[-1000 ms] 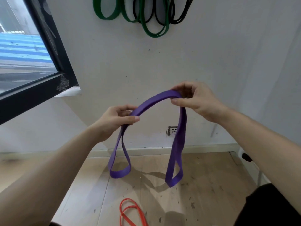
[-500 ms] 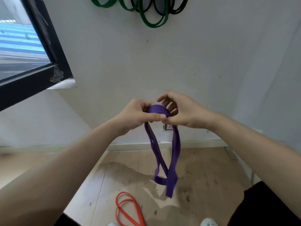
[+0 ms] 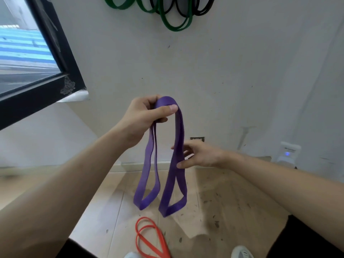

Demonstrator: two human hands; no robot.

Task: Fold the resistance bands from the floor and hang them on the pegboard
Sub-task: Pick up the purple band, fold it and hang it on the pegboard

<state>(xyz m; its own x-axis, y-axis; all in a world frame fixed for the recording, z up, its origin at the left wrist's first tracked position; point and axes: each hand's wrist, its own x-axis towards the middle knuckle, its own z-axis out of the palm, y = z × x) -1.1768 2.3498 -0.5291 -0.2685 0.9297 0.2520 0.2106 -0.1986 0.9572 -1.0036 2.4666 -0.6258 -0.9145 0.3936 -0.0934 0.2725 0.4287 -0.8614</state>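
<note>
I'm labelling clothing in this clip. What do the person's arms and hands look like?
The left forearm and right forearm are bare as far as the frame shows: no sleeves, watch or wristband. The left hand and right hand wear no gloves; no rings show.

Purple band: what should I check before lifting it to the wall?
1. Left hand grips the purple band at its fold: ok.
2. Both loops hang off the floor: ok.
3. Right hand gathers the strands: not ok, open fingers only touch the right loop.
4. Loop ends level: not ok, the right one hangs lower.
5. Free peg: cannot tell, only the lower ends of green bands and black bands show.
</note>
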